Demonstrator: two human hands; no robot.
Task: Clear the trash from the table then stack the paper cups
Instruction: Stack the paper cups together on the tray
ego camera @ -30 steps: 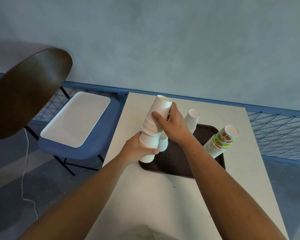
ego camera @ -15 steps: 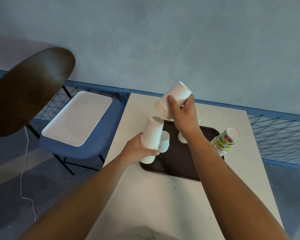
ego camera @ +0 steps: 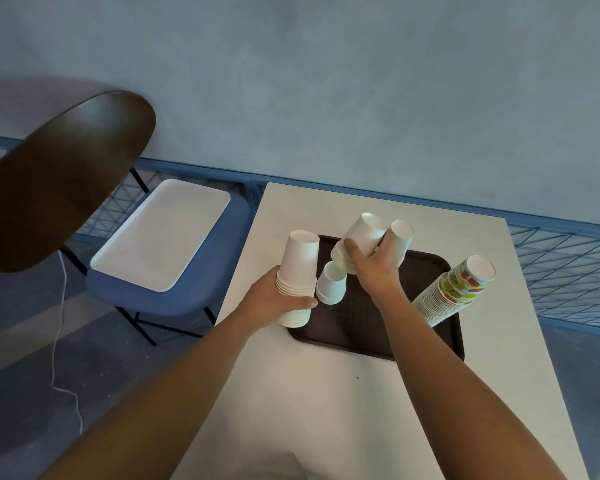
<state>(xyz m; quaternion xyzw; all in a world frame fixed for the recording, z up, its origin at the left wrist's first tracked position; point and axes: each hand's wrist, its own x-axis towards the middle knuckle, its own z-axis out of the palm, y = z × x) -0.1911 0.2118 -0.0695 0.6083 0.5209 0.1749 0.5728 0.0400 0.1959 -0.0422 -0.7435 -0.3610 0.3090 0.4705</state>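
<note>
Five cup groups, all bases up: tall white stack (ego camera: pixel 298 265), short white stack (ego camera: pixel 361 239), one small white cup (ego camera: pixel 331 285), one white cup (ego camera: pixel 401 235) behind the right hand (ego camera: pixel 376 270), one printed stack (ego camera: pixel 452 294).

Tall white stack: axis vertical, at the near-left corner of the brown tray (ego camera: pixel 361 330). Left hand (ego camera: pixel 274 301) fingers (ego camera: pixel 307 302) wrapped round its lower rims.

Short white stack: in the air, axis tilted, bases up and away, mouths down toward the small white cup. Right hand fingers clamped on it.

Printed stack leans at the tray's right edge.

Tray sits on the bench (ego camera: pixel 326 403). One white tray (ego camera: pixel 160 233) on the blue chair (ego camera: pixel 201 289), left of the bench.

Versus half a second back: short white stack has dropped from above the tray's far edge. Left hand's grip is unchanged.
</note>
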